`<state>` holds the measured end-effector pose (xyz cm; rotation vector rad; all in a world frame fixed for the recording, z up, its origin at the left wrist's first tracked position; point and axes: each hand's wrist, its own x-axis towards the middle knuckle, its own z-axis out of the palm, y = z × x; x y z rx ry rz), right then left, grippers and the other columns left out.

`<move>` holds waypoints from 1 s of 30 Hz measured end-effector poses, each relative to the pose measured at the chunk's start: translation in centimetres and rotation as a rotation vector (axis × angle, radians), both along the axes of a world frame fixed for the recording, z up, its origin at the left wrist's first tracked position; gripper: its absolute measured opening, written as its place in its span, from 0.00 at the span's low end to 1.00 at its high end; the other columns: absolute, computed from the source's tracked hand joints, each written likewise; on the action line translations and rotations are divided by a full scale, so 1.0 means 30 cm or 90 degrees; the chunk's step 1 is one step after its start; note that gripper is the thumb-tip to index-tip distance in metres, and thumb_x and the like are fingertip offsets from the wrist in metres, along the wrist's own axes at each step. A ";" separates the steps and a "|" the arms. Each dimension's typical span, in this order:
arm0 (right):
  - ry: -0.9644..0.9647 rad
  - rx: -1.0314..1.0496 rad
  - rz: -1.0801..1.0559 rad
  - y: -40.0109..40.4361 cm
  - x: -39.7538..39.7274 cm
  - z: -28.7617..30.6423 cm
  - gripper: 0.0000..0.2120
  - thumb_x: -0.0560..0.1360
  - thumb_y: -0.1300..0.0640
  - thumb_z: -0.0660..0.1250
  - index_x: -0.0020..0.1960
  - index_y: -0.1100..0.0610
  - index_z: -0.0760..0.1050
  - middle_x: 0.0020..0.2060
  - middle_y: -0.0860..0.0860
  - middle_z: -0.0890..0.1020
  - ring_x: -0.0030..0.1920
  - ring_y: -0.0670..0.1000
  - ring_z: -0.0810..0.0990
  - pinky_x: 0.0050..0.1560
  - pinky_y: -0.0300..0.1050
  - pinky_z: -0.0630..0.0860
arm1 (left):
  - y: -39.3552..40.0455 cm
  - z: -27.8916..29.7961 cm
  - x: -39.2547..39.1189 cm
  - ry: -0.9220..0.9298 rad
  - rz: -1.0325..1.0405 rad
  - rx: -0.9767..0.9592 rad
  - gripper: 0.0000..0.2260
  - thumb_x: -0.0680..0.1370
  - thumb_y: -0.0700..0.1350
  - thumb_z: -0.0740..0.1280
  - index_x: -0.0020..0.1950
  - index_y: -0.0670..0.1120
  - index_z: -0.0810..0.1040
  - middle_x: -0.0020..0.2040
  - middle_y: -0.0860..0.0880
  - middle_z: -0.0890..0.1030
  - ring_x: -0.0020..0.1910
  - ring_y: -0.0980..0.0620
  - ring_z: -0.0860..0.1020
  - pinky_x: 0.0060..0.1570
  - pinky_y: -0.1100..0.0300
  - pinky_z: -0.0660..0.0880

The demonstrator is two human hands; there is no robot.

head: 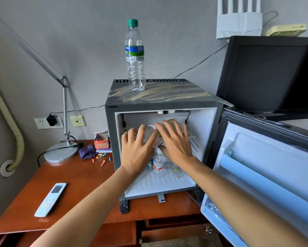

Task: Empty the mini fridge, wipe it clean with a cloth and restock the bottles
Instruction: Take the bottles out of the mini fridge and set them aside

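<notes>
From the head view, the mini fridge point(160, 104) is seen on the tabletop point(78, 177) with its door point(267, 166) swung wide open to the right. Both hands are reached inside, up at the wire shelf point(192, 135). The left hand point(138, 148) is laid on a clear bottle point(150, 132) lying on that shelf, its fingers point(131, 133) spread apart and straight. The right hand point(174, 139) is held just beside it, fingers spread too, over another bottle that is mostly hidden. No firm hold can be seen yet.

Small bottles point(158, 164) are stood on the fridge floor below. One tall bottle point(135, 56) is stood on top of the fridge. A purple cloth point(87, 151) is left on the tabletop, near the lamp base.

It looks like the emptying step. Next, the fingers would need to be curled round the shelf bottles so they can be lifted out.
</notes>
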<state>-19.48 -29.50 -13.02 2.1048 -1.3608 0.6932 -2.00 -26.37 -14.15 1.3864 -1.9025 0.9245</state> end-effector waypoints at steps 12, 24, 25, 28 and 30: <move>-0.396 0.056 0.064 0.346 -0.065 0.273 0.39 0.62 0.40 0.81 0.69 0.44 0.70 0.62 0.41 0.75 0.57 0.48 0.80 0.43 0.49 0.80 | 0.243 0.305 0.073 0.061 -0.121 -0.113 0.36 0.78 0.60 0.69 0.79 0.42 0.66 0.75 0.34 0.71 0.74 0.31 0.70 0.71 0.32 0.65; -0.728 0.192 0.071 0.035 -0.025 0.800 0.38 0.61 0.34 0.77 0.66 0.44 0.69 0.59 0.46 0.80 0.56 0.51 0.81 0.53 0.50 0.79 | 0.129 0.558 0.102 0.049 0.029 0.205 0.44 0.75 0.78 0.49 0.85 0.53 0.53 0.85 0.44 0.54 0.84 0.40 0.46 0.78 0.33 0.46; -0.731 0.204 0.068 -0.013 -0.016 0.809 0.38 0.62 0.35 0.78 0.66 0.45 0.69 0.59 0.46 0.80 0.56 0.52 0.81 0.53 0.49 0.79 | 0.123 0.563 0.104 0.055 0.029 0.211 0.44 0.75 0.78 0.48 0.85 0.54 0.52 0.85 0.44 0.54 0.84 0.41 0.45 0.79 0.33 0.45; -0.739 0.246 0.058 -0.139 0.015 0.821 0.38 0.62 0.38 0.80 0.66 0.46 0.68 0.60 0.48 0.80 0.57 0.53 0.80 0.53 0.51 0.80 | 0.106 0.566 0.121 0.068 0.035 0.230 0.44 0.75 0.78 0.48 0.85 0.55 0.50 0.85 0.45 0.50 0.84 0.43 0.43 0.79 0.34 0.42; -0.742 0.264 0.047 -0.206 0.030 0.812 0.39 0.61 0.37 0.80 0.66 0.46 0.67 0.61 0.49 0.79 0.57 0.54 0.80 0.54 0.55 0.82 | 0.101 0.561 0.138 0.079 0.038 0.231 0.44 0.75 0.78 0.48 0.85 0.54 0.50 0.85 0.46 0.51 0.84 0.44 0.43 0.79 0.35 0.42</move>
